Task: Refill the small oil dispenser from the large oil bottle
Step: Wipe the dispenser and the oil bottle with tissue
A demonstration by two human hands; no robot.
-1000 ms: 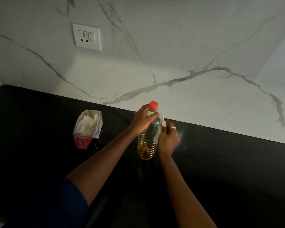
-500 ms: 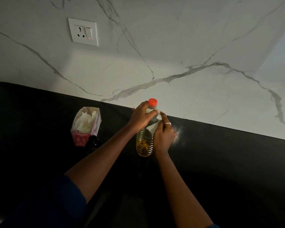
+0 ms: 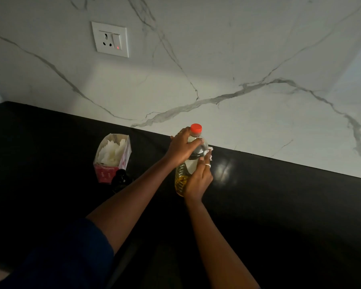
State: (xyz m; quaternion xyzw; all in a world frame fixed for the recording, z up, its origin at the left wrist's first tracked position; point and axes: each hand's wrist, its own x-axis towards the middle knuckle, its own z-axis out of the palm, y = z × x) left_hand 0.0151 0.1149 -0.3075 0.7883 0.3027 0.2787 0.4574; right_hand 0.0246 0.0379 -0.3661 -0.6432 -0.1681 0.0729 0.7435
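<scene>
Left-hand fingers (image 3: 193, 141) curled around the shoulder of the large oil bottle (image 3: 182, 176), just under the red cap (image 3: 196, 128), firm wrap, holding it. Left hand (image 3: 180, 148) comes in from the lower left, blue sleeve (image 3: 67, 255) on that arm. Right hand (image 3: 198, 180) lies against the bottle's right side, fingers mostly straight and only loosely closed, pressing a piece of white tissue (image 3: 209, 152) onto the clear plastic; a bit of it sticks out past the fingertips near the bottle's shoulder. Ring on one right-hand finger. Bottle is upright on the black surface (image 3: 279, 205), near the back edge, cap on, yellow oil only in the bottom part, upper part clear. Head view only, dim, so detail is limited. Small oil dispenser (image 3: 121, 180) is a dark bottle-shaped thing left of the large bottle, standing on the surface just in front of the tissue box (image 3: 113, 159) and partly behind the left forearm; too dark to tell whether its top is on or how full it is. Tissue box is pink and white, open at the top, white tissue showing. Neither hand touches the dispenser. White marble wall (image 3: 238, 59) with grey veins behind the surface, wall socket (image 3: 111, 39) on it upper left, red indicator lit. Bright glare patch on the surface right of the right hand.
</scene>
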